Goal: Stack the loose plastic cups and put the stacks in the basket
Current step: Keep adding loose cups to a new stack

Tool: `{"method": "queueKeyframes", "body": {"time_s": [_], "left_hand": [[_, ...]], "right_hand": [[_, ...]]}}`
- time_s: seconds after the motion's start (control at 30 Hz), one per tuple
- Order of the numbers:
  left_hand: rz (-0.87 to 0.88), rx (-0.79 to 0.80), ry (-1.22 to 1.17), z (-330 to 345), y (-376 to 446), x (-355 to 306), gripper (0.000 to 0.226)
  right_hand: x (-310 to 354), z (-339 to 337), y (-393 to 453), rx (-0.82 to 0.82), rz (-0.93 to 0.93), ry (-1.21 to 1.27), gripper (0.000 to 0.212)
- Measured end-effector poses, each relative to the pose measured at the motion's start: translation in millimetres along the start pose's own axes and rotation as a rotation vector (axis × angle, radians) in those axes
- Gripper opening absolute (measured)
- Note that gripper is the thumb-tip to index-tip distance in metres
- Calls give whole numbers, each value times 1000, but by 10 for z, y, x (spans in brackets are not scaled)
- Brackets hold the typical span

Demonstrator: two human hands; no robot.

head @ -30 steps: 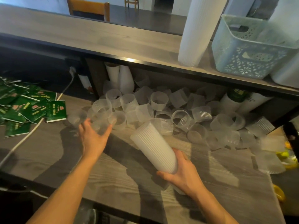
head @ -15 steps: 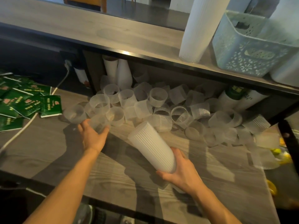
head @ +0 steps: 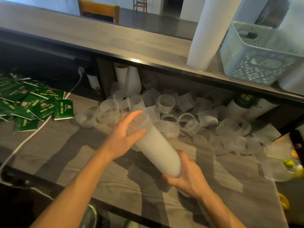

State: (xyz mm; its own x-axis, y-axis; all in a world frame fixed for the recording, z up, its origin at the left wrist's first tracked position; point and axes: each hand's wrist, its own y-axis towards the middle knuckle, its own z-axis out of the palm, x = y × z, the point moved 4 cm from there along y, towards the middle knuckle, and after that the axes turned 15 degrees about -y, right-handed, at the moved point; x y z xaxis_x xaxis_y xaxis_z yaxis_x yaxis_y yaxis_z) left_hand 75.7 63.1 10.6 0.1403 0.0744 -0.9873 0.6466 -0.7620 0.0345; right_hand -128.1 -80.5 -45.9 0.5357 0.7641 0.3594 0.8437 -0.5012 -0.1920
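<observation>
A long stack of ribbed translucent cups (head: 158,148) lies tilted above the wooden counter (head: 69,155). My right hand (head: 189,176) grips its near, lower end. My left hand (head: 125,137) is at the far end, with fingers and thumb around a single clear cup (head: 141,120) that sits over the tip of the stack. Several loose cups (head: 189,120) lie in a heap behind, under the upper shelf. The pale blue perforated basket (head: 256,63) stands on the upper shelf at the right, with a tall white cup stack (head: 209,33) leaning beside it.
Green packets (head: 41,106) are scattered at the left, and a white cable (head: 32,134) runs across the counter there. More white cup stacks (head: 128,79) stand under the shelf edge (head: 148,63). Yellow items (head: 294,163) lie at the right edge.
My left hand has left the loose cups at the left with one cup and brought it to the far end of the stack. My right hand keeps hold of the stack.
</observation>
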Motion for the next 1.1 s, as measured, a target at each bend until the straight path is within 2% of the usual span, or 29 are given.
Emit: {"method": "queueKeyframes", "body": {"time_s": [0.13, 0.27, 0.43, 0.57, 0.7, 0.83, 0.97, 1.1], "left_hand": [[-24, 40, -5, 77, 26, -71, 67], [-48, 90, -25, 233, 20, -143, 85], [-108, 126, -62, 336, 44, -57, 74], [-121, -54, -228, 245, 88, 103, 60], [-113, -395, -103, -82, 164, 407, 48], [-212, -538, 91, -434, 169, 780, 61], [-188, -650, 247, -689, 247, 847, 79], [-177, -640, 417, -841, 526, 756, 97]], "right_hand": [[25, -82, 25, -43, -23, 2, 89], [39, -169, 62, -93, -28, 71, 88], [-38, -198, 124, -99, 6, 10, 89], [-20, -215, 189, -113, 37, -30, 84], [-39, -166, 189, -125, 69, -27, 85], [-74, -85, 158, -88, 102, -36, 79], [-53, -47, 185, -66, 120, -59, 85], [5, -21, 267, -52, 136, -89, 98]]}}
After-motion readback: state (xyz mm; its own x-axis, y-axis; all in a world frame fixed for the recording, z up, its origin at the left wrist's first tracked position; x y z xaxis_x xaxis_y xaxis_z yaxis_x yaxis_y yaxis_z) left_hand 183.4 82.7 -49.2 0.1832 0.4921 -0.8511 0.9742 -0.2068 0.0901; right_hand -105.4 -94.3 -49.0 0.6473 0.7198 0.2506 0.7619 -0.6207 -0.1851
